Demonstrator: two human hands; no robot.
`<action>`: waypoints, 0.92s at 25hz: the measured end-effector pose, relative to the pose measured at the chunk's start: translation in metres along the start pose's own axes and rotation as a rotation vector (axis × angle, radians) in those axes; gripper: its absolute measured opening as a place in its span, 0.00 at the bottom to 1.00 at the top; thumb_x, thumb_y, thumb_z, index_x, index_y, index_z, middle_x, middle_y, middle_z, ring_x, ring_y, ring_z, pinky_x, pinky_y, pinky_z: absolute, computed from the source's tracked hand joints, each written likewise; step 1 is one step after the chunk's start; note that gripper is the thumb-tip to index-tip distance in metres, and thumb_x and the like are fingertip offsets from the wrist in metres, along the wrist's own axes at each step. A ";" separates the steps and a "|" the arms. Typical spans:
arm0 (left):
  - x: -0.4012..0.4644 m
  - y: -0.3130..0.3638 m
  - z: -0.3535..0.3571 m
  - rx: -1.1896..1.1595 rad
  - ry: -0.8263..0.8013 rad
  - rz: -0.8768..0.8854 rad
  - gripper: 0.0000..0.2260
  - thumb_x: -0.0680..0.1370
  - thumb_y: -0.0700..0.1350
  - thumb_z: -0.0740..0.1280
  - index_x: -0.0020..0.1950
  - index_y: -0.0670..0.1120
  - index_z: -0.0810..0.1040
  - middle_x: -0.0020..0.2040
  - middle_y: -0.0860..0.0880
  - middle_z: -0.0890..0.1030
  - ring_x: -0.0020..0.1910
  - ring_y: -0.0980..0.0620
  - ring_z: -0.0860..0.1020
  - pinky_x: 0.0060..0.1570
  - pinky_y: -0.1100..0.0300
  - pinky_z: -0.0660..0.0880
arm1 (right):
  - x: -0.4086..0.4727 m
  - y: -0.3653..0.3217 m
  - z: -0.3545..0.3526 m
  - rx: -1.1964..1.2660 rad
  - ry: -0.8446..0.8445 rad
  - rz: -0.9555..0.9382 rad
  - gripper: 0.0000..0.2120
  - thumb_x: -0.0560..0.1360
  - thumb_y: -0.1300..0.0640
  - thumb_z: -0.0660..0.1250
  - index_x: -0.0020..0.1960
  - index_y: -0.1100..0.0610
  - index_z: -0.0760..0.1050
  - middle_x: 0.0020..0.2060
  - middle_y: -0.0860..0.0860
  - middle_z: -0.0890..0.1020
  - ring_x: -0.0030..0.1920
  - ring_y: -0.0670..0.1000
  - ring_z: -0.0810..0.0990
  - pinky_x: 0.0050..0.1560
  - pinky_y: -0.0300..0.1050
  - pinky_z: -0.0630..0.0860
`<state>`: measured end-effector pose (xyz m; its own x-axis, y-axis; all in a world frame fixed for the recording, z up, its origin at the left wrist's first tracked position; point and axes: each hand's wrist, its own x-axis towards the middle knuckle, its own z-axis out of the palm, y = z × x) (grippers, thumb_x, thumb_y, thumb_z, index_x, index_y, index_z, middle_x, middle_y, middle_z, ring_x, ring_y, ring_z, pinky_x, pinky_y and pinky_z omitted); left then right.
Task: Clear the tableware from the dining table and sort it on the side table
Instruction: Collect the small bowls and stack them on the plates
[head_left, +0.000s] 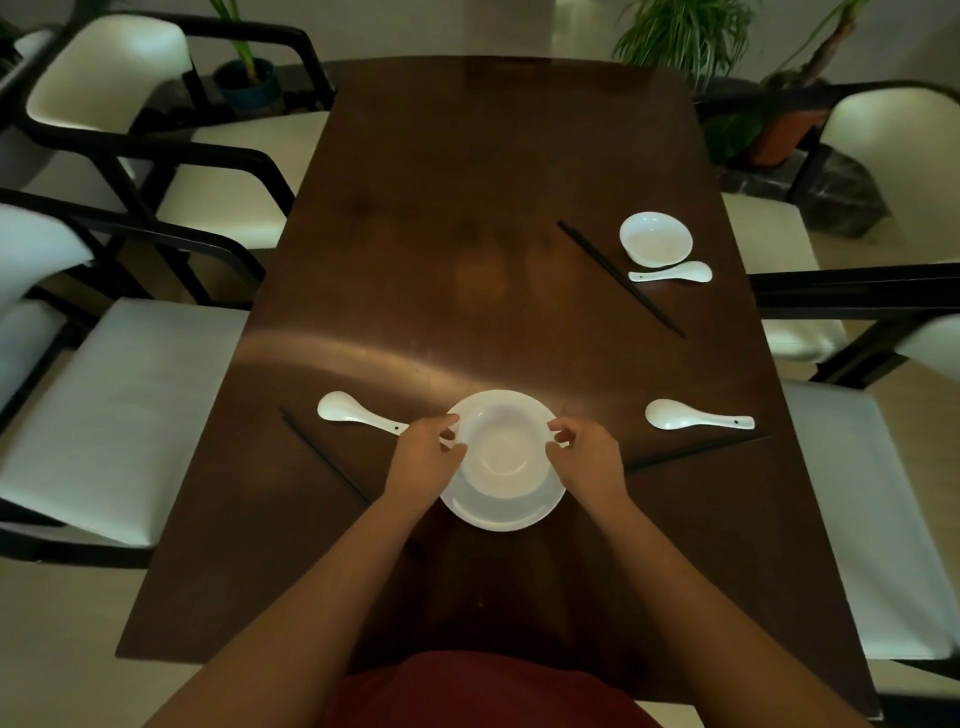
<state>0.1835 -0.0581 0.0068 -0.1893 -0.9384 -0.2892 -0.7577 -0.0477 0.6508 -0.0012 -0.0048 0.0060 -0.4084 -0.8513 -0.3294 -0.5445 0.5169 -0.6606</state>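
Note:
Two stacked white bowls (503, 457) sit near the front middle of the dark wooden dining table (467, 208). My left hand (423, 457) grips the stack's left rim and my right hand (584, 457) grips its right rim. A white spoon (358, 413) lies left of the stack beside a pair of black chopsticks (324, 457). Another white spoon (696, 415) lies to the right above black chopsticks (696, 449). At the far right stand a small white bowl (655, 238), a white spoon (672, 273) and black chopsticks (618, 278).
White-cushioned chairs with black frames line both long sides, at left (119, 415) and right (872, 493). Potted plants (779, 130) stand beyond the table's far end. The side table is out of view.

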 end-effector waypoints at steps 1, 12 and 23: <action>0.001 0.002 -0.002 0.003 0.008 0.026 0.18 0.75 0.43 0.67 0.65 0.44 0.74 0.55 0.45 0.79 0.45 0.53 0.76 0.49 0.62 0.71 | 0.000 0.002 -0.001 0.007 -0.010 -0.001 0.13 0.74 0.59 0.66 0.58 0.57 0.76 0.53 0.54 0.81 0.49 0.50 0.77 0.48 0.40 0.71; 0.104 0.143 -0.019 0.469 0.038 0.749 0.20 0.77 0.49 0.62 0.68 0.47 0.70 0.61 0.48 0.76 0.58 0.50 0.74 0.56 0.57 0.71 | 0.081 -0.007 -0.133 -0.454 0.277 -0.389 0.13 0.75 0.55 0.62 0.59 0.54 0.75 0.53 0.53 0.78 0.54 0.54 0.76 0.49 0.48 0.75; 0.252 0.263 0.058 0.713 0.040 0.699 0.19 0.78 0.50 0.58 0.68 0.48 0.67 0.61 0.48 0.74 0.60 0.48 0.73 0.61 0.53 0.64 | 0.252 0.020 -0.215 -0.748 0.383 -0.390 0.15 0.76 0.52 0.60 0.62 0.55 0.71 0.61 0.54 0.74 0.58 0.54 0.73 0.52 0.48 0.72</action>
<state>-0.1001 -0.2870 0.0645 -0.7243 -0.6889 0.0301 -0.6845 0.7236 0.0890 -0.2728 -0.1890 0.0547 -0.2384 -0.9582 0.1582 -0.9711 0.2372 -0.0267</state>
